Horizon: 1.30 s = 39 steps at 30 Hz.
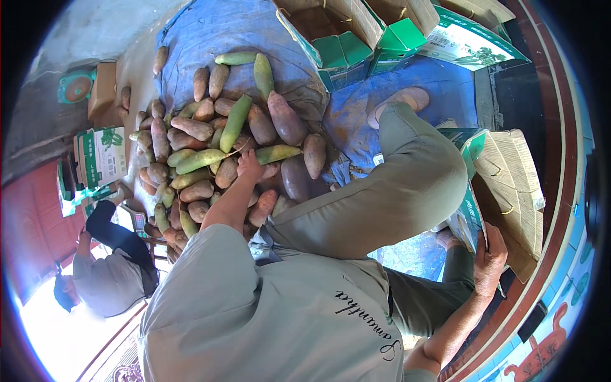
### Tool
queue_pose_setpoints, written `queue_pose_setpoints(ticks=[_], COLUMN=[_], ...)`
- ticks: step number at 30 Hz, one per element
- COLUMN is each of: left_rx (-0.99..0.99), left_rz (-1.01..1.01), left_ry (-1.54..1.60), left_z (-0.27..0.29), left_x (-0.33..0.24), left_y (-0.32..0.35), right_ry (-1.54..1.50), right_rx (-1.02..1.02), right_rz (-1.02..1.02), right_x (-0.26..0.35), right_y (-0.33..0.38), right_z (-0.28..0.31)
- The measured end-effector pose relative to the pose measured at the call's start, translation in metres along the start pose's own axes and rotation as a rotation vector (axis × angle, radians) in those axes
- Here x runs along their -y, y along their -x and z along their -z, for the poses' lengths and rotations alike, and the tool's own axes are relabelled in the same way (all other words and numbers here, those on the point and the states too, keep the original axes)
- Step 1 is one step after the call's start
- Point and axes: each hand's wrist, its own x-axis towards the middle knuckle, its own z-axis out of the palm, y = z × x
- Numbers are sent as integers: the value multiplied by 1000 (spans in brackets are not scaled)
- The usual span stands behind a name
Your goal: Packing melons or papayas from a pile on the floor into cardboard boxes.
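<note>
A pile of long, thick roots lies before me, some green like radishes, others reddish brown and dusty. My left hand [250, 167] reaches into the middle of it with fingers curled down. Its fingertips are at the near end of a green radish [278, 153], beside another upright green radish [236, 122]; what they hold is hidden. A large purplish root [287, 119] lies just beyond. At the right, my right hand [490, 258] grips the edge of an open cardboard box [468, 213] with green printed sides, which stands by my bent leg.
Blue sheeting [223, 28] covers the floor under the pile. Open cardboard boxes [347, 48] line the far right. At the left, another person [114, 274] sits near a printed box [102, 156] and a scale [135, 219]. A round green device [75, 88] stands by the wall.
</note>
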Motion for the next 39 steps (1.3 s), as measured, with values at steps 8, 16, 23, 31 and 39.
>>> queue_pose_setpoints(ticks=[8, 16, 23, 31, 39], left_rx=[-15, 42, 197, 0, -634], left_rz=[19, -110, -158, -300, -670], left_ry=[-274, -260, -180, -173, 185], left_z=[12, 27, 74, 164, 257], left_x=[-7, -12, -28, -58, -108], left_y=[10, 22, 39, 73, 168], right_ry=[-18, -9, 35, 87, 179], right_rx=[-6, -23, -67, -52, -79], right_rz=[-43, 17, 76, 124, 159], right_x=[0, 8, 5, -2, -1], right_y=[1, 1, 5, 17, 22], right_z=[0, 4, 5, 1, 1])
